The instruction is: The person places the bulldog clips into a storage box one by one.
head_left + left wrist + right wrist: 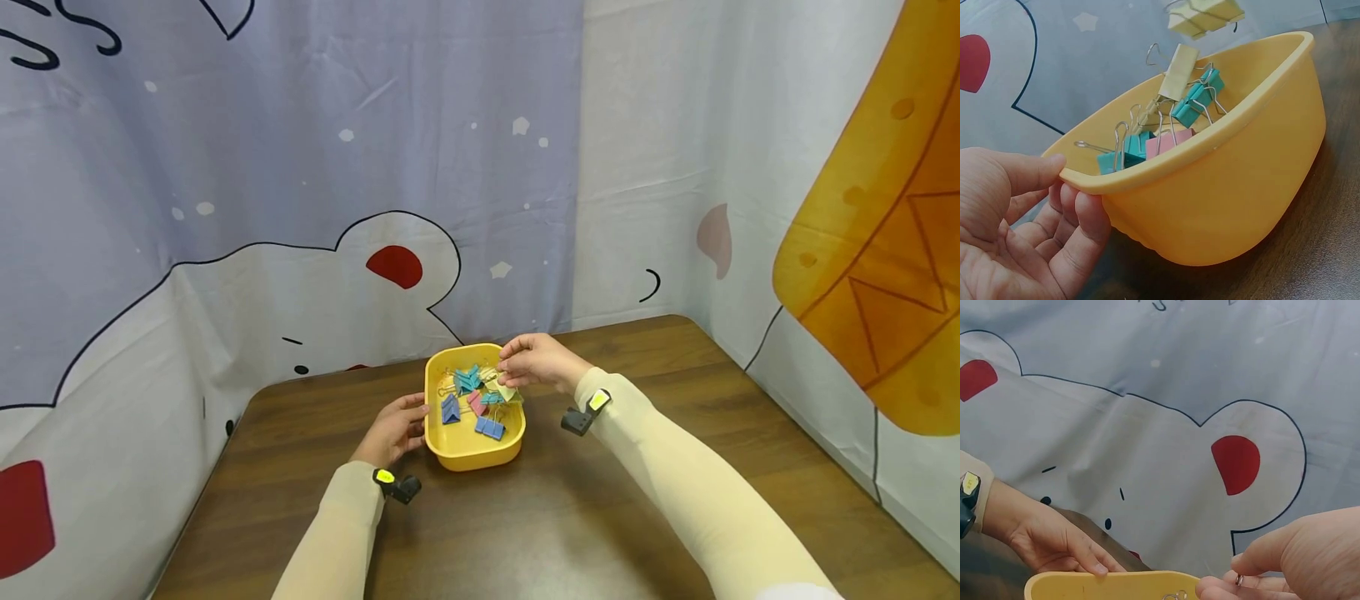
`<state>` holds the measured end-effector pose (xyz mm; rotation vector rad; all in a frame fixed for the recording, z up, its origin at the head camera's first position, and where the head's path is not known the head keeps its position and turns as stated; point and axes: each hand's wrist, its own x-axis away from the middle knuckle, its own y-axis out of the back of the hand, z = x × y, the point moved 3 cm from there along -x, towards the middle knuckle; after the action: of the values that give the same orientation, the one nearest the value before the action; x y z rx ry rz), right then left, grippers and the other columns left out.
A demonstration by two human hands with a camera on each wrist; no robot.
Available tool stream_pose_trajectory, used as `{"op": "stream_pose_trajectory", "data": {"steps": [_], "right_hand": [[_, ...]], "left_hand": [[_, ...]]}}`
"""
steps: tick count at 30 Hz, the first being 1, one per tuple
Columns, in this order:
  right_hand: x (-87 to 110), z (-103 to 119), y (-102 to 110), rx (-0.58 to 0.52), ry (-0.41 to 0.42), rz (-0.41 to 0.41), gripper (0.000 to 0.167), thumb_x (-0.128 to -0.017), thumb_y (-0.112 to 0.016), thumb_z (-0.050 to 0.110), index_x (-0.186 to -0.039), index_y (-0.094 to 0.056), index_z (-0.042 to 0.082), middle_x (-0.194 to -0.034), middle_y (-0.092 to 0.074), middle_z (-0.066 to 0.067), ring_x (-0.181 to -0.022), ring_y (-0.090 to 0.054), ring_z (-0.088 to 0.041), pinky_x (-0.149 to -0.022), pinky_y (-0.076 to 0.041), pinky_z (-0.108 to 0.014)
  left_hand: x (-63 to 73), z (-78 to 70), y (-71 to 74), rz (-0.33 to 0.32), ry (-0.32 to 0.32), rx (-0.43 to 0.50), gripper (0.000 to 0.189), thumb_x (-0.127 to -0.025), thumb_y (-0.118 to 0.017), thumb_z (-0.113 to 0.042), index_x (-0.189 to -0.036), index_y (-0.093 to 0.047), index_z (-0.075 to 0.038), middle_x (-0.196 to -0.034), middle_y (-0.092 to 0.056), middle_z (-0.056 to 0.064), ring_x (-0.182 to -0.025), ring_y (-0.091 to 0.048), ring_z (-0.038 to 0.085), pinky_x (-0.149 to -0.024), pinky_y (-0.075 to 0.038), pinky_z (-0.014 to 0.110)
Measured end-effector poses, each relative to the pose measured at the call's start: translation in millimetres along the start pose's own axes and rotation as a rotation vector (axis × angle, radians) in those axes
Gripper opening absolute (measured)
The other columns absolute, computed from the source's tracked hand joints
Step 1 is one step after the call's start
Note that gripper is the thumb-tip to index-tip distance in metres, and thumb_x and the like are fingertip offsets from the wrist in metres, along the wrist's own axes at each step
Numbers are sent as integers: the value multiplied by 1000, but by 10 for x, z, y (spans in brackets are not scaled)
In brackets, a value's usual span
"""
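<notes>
A yellow plastic basket (474,460) stands on the table with binder clips inside. My left hand (393,429) grips its left rim, thumb over the edge and fingers under it, as the left wrist view shows. Over the basket's right side, my right hand (543,363) pinches a yellow binder clip (1207,15) by its wire handle (1239,580). That clip hangs in the air above the others. In the basket lie a blue clip (490,428), a pink clip (477,403), teal clips (467,380) and another yellow clip (1179,72).
The brown wooden table (600,517) extends around the basket. Behind it hangs a printed curtain (465,167), close to the table's back edge. Each wrist wears a strap with a small black camera (577,421).
</notes>
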<state>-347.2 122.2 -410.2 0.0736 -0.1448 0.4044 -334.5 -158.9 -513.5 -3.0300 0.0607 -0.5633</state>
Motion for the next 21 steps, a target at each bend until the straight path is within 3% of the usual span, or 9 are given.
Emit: {"op": "stream_pose_trajectory", "data": {"steps": [6,13,21], "right_hand": [[-135,-7,-113,-13,-17,-13,28,-97,-63,-2,-121,-54,-10,-120,-64,-31,-86,-73,-22,-78,-61,-32],[-181,26,-221,-33,-22,2,28,-97,-61,-4,-123,-52,-11,-122,-61,-31,-89,-74,-26,-78,-61,-32],[-251,62,-298,-62,-31,19,29,-99,-61,2,-124,-53,-10,-113,-65,-22,-85,-73,-25,-79,-61,-34]], "left_hand": [[7,-5,-4,-2,-3,-16,43,-103,-60,-15,-144,-51,-9,-123,-57,19,-91,-59,23,-77,-59,35],[23,-1,-2,6,-16,-46,43,-103,-60,-15,-144,-50,-7,-124,-57,22,-86,-59,21,-69,-58,31],[24,-17,3,-13,-19,-64,42,-102,-61,-15,-142,-52,-6,-119,-59,19,-82,-58,18,-68,-58,30]]}}
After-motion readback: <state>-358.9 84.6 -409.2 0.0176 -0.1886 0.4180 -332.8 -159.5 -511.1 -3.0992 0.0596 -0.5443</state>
